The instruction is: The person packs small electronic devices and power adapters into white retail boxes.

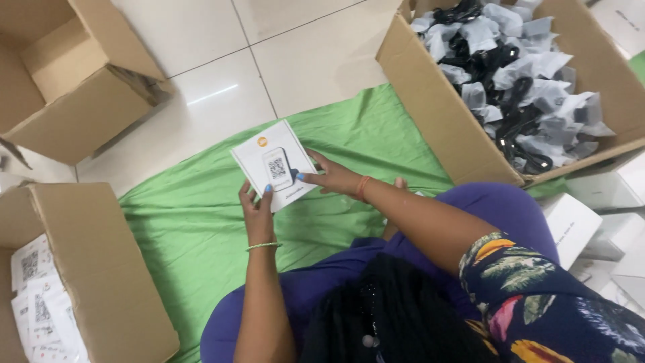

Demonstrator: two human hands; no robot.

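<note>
Near the middle of the frame, above the green cloth [201,222]: white card [274,163] pinched at its lower edge by left hand [255,208] and at its right side by right hand [334,178]. Held only by fingertips, so liable to slip, bend or crease.

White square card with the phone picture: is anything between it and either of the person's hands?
Nothing visible. The white square card is already held in both hands above the green cloth: the left hand grips its lower edge, and the right hand touches its right side. No other object lies between them.
</note>
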